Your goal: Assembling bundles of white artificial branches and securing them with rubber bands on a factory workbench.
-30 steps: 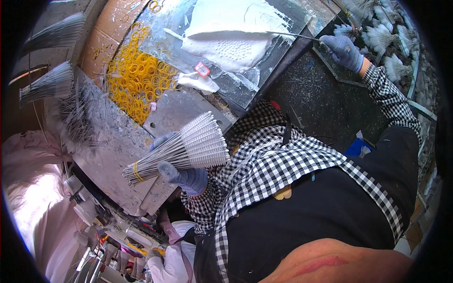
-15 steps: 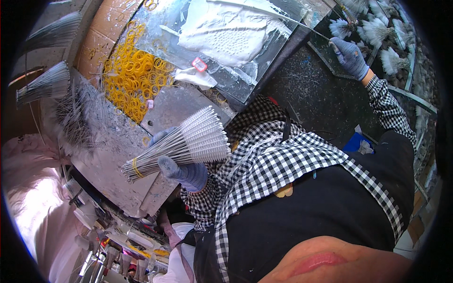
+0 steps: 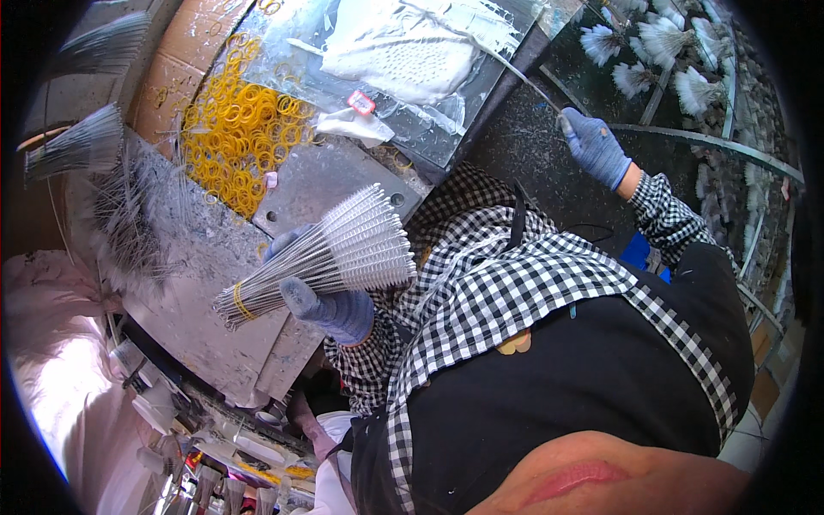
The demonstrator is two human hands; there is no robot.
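My left hand, in a grey-blue glove, is closed around a bundle of twisted-wire brushes. Their white bristle ends fan toward the upper right, and a yellow rubber band binds the bare wire ends. To the right, my gloved right hand grips the near end of a long thin stick. Its far part is coated white and reaches over the white paste, which is spread thick on a flat board and dotted with small dents.
Loose yellow rubber bands are heaped left of the board. A metal plate with holes lies nearer me. Tied bristle bundles stand at the far left, while white-tipped bundles fill a rack at the upper right.
My right hand has moved left and slightly down, bringing the stick away from the rack of bundles. The left hand and its brush bundle have barely shifted.
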